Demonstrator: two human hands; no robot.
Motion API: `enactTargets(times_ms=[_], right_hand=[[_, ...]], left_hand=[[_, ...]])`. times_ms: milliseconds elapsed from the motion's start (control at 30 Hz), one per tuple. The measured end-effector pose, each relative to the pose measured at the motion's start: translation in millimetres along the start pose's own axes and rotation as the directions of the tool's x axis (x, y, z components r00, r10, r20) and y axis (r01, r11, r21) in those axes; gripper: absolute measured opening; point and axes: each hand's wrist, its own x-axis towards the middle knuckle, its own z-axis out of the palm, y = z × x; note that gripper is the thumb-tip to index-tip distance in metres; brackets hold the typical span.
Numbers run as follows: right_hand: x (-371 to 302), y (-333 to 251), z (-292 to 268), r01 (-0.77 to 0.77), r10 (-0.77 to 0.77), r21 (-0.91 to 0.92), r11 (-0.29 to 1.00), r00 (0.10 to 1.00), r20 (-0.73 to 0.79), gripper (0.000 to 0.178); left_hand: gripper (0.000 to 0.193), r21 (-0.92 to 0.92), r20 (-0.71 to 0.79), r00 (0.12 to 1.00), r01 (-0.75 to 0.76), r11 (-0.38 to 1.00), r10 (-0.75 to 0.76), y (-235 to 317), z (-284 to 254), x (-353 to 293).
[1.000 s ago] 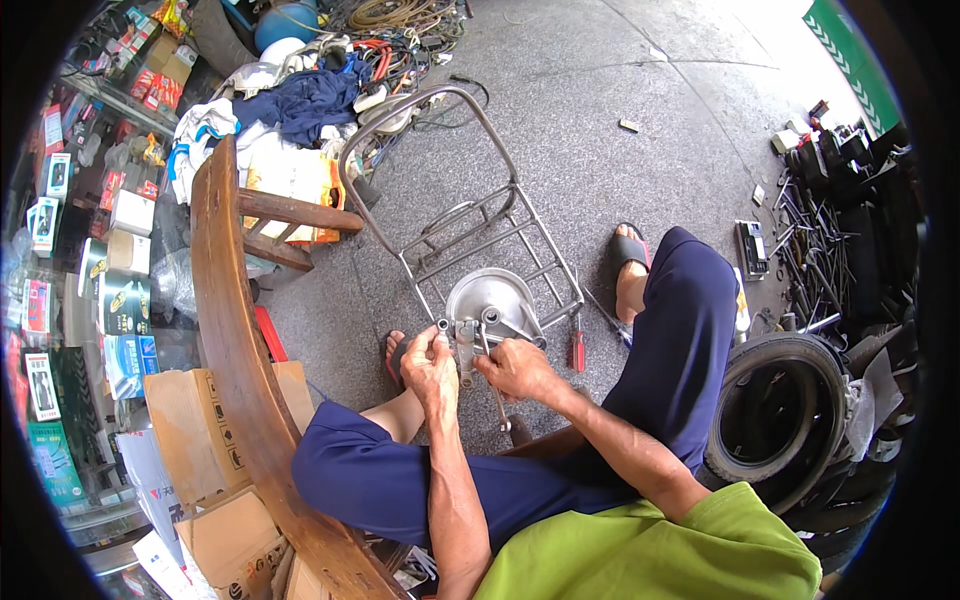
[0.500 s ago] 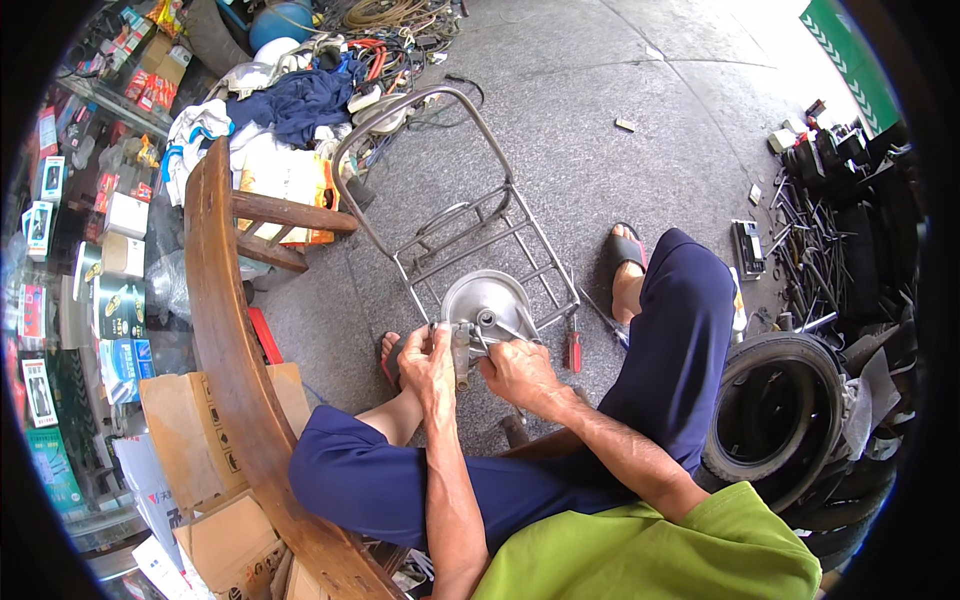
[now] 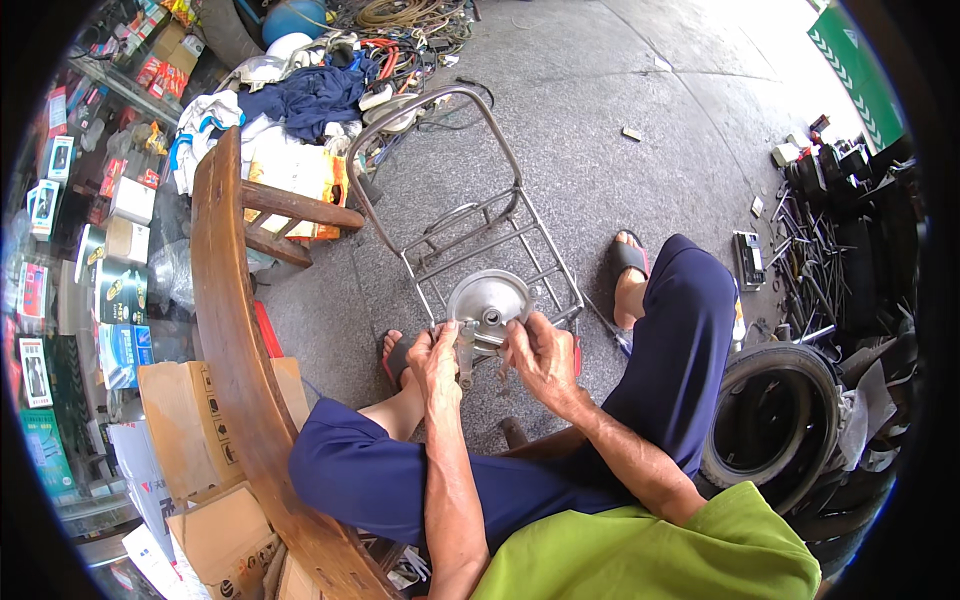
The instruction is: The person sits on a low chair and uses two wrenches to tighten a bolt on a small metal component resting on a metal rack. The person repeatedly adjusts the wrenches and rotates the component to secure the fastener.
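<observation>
A round silver metal plate (image 3: 485, 293) with a raised hole at its centre lies over the near end of a tubular metal rack (image 3: 470, 240). My left hand (image 3: 436, 362) grips its near left edge, beside a short, worn metal arm (image 3: 466, 352) that points toward me. At the near right edge, my right hand (image 3: 545, 358) is closed in a pinch. A small metal piece (image 3: 503, 372) shows below its fingertips; its kind is hard to make out. Partly behind the right hand, a red screwdriver handle (image 3: 577, 356) shows on the floor.
A wooden bench (image 3: 222, 260) curves along my left, beside cardboard (image 3: 190, 425) and a glass case of boxed goods. Clothes (image 3: 305, 100) and cables are heaped at the far left. Loose tools (image 3: 820, 240) and tyres (image 3: 775, 420) lie to my right.
My right hand has shifted slightly right and up along the plate, its fingers now pinched at the edge. My left hand keeps its hold. The whole view has shifted slightly.
</observation>
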Motion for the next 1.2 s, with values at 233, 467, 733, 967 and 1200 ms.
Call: enactTargets(times_ms=[233, 467, 733, 967, 1200], right_hand=[[-2.1, -5.8, -2.0, 0.291, -0.279, 0.049, 0.955, 0.944, -0.177, 0.01], [-2.7, -10.6, -0.8, 0.293, -0.288, 0.039, 0.955, 0.952, -0.105, 0.01], [0.4, -7.6, -2.9, 0.074, 0.041, -0.267, 0.961, 0.915, 0.4, 0.029], [8.0, -8.3, 3.0, -0.154, 0.21, -0.174, 0.973, 0.902, 0.377, 0.036], [4.9, -27.7, -16.7, -0.041, 0.043, 0.281, 0.959, 0.999, -0.004, 0.023]], left_hand=[[0.02, 0.006, -0.016, 1.0, 0.017, 1.0, -0.017, -2.0, -1.8, 2.3], [0.019, 0.026, -0.001, 1.0, -0.002, 1.0, 0.002, -3.8, -2.0, 2.9], [0.023, 0.026, 0.003, 1.0, -0.025, 0.999, 0.025, -4.5, -2.3, 3.5], [0.017, 0.008, -0.059, 0.998, 0.005, 1.0, -0.005, 4.0, 1.3, -2.2], [0.025, 0.027, -0.07, 0.992, -0.102, 0.994, 0.104, 5.1, -9.8, 1.0]])
